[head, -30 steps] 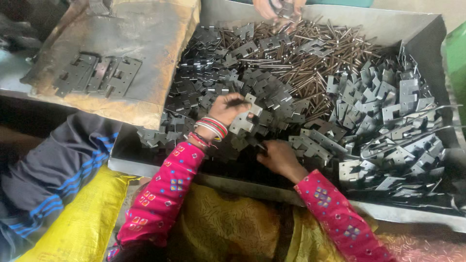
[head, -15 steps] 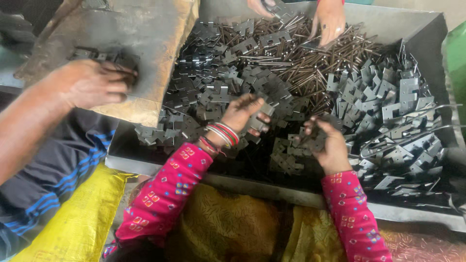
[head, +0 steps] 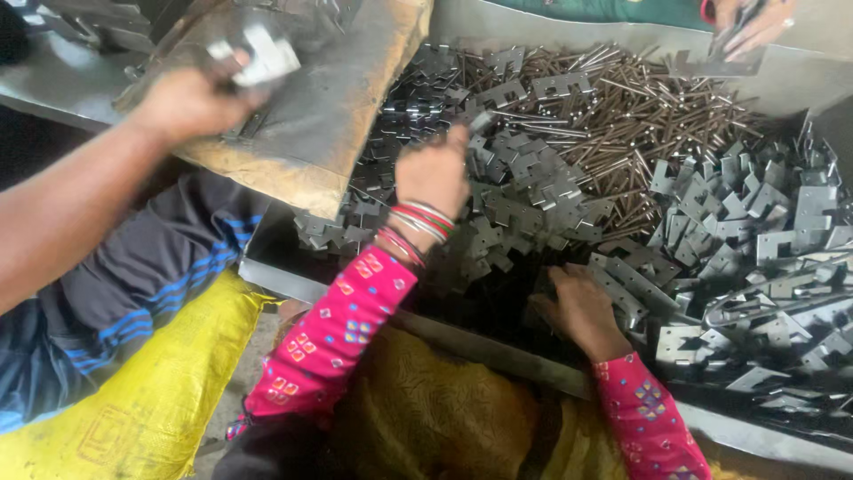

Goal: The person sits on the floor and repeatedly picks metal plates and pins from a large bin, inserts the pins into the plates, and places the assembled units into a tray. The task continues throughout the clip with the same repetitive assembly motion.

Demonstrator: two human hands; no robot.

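With our left hand [head: 433, 173] raised and pinched shut on a small hinge plate [head: 481, 121] over the bin's hinge-plate pile [head: 533, 200], and our right hand [head: 579, 307] half-open, buried among plates, sharp stamped edges could cut us, we judge.

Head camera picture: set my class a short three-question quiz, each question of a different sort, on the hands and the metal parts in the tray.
1. True or false: the left hand is raised over the heap of notched metal plates and pinches a small metal piece.
2. Multiple choice: the right hand is A) on the wooden board, B) low among the plates at the near wall of the tray, C) on the yellow sack.
3. Fill in: the long thin brown parts heaped at the far side of the tray are metal ____.

Key: 1 true; 2 B; 3 pins.
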